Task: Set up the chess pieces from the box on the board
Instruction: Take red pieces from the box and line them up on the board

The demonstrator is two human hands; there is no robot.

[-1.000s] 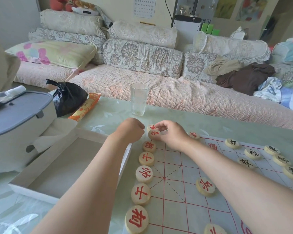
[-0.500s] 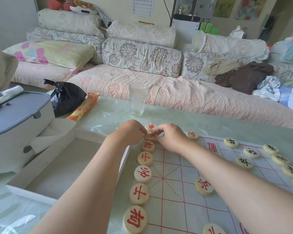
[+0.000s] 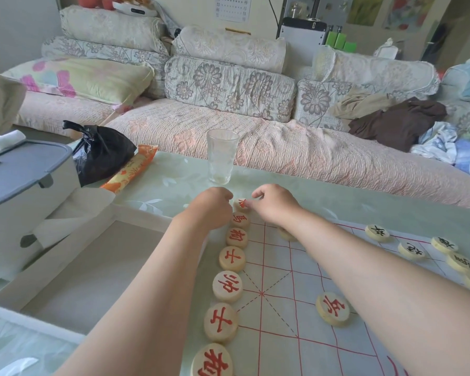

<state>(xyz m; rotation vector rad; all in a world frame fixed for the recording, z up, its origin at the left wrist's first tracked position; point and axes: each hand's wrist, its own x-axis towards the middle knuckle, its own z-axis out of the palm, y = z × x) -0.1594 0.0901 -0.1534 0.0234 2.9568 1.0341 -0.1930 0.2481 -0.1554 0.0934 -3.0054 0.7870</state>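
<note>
Since earlier, the corner piece [image 3: 240, 204] has been set down at the board [image 3: 282, 308] edge, pinched by right hand [image 3: 273, 204]; left hand [image 3: 212, 210] is fisted beside it.

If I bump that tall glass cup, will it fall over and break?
Probably it tips fairly easily: the glass is tall and narrow and looks nearly empty, so little weighs it down. It looks like clear glass, so it may crack. It stands just beyond both hands, left hand and right hand, so a bump seems possible.
</note>
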